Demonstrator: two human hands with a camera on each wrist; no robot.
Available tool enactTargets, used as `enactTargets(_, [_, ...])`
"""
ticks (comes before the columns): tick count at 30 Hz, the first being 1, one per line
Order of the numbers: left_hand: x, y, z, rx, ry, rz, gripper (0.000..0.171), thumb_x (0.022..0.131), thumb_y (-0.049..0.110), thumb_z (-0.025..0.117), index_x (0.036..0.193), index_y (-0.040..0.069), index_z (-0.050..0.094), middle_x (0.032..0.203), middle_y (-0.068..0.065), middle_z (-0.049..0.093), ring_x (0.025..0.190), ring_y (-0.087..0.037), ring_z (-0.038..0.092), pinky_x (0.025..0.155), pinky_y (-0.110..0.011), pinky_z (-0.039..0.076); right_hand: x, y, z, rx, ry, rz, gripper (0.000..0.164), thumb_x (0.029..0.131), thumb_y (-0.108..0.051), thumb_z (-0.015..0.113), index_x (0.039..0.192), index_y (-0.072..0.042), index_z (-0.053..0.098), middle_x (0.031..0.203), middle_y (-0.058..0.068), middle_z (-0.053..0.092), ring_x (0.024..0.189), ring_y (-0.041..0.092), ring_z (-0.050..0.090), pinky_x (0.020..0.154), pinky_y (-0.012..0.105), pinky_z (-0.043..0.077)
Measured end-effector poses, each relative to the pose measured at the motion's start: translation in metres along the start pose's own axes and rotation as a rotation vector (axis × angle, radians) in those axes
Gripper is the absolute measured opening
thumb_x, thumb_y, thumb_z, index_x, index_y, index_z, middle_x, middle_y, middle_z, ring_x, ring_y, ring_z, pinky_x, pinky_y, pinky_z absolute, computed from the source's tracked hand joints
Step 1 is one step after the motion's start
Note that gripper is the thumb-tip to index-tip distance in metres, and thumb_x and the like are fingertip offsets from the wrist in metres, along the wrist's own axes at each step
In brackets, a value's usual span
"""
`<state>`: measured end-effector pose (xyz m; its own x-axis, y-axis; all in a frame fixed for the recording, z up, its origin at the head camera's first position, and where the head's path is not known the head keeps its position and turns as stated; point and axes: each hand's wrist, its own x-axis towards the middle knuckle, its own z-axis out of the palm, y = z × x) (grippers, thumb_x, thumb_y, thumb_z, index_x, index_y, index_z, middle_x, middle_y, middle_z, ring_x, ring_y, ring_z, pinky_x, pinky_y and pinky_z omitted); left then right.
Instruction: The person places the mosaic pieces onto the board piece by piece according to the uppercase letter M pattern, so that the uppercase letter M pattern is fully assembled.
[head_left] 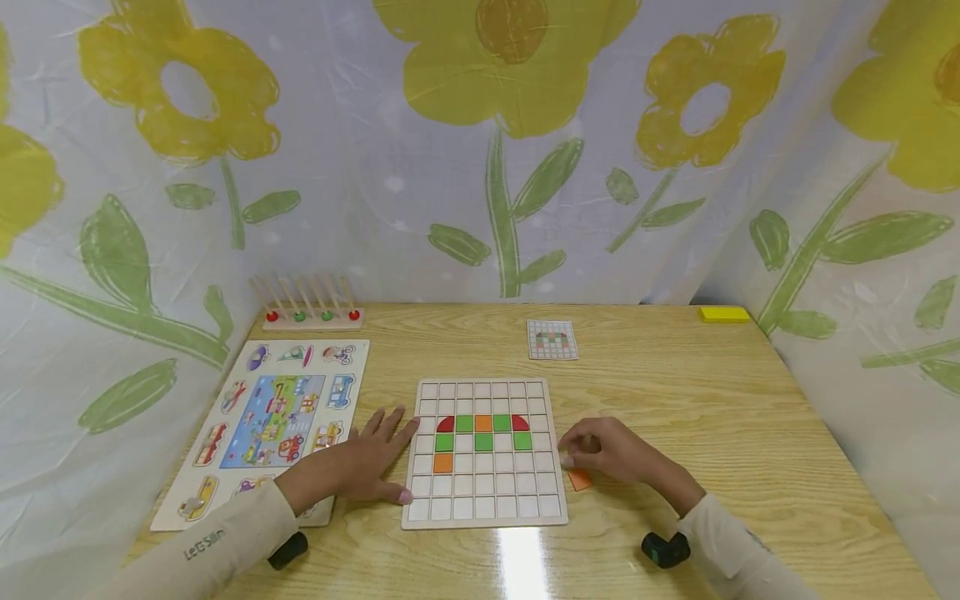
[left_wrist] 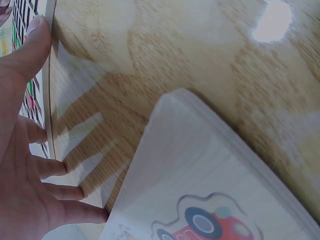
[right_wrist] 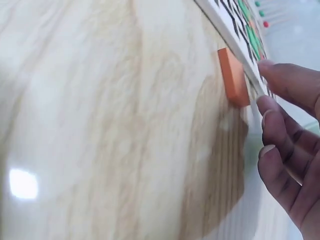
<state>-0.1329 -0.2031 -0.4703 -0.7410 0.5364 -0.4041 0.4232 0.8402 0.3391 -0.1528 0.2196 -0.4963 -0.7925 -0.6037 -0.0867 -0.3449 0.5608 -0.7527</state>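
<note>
A white wooden grid board (head_left: 483, 507) lies flat in the middle of the table. Red, green and orange tiles sit in its squares, among them an orange tile (head_left: 443, 462) low on the left. With fingers spread, my left hand (head_left: 367, 458) rests along the board's left edge, the thumb at its lower corner. Beside the right edge, my right hand (head_left: 611, 450) has bent fingers, and a gap shows between thumb and forefinger in the right wrist view. Close under that hand, a loose orange tile (right_wrist: 234, 80) lies on the table by the board.
Behind the board lies a small pattern card (head_left: 552, 340). A vehicle puzzle board (head_left: 348, 354) is at the left, partly under my left forearm. Farther back stand a peg rack with beads (head_left: 315, 322) and, at the right, a yellow block (head_left: 723, 315).
</note>
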Motion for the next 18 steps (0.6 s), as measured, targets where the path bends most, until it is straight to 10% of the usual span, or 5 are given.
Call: enactTargets(18, [0.002, -0.003, 0.001, -0.007, -0.004, 0.003, 0.112, 0.084, 0.069, 0.065, 0.163, 0.009, 0.012, 0.166, -0.026, 0.004, 0.15, -0.055, 0.006, 0.107, -0.078, 0.022, -0.017, 0.011, -0.002, -0.005, -0.064, -0.09, 0.03, 0.087, -0.03, 0.08, 0.112, -0.014, 0.077, 0.101, 0.0, 0.065, 0.079, 0.011, 0.049, 0.068, 0.022, 0.042])
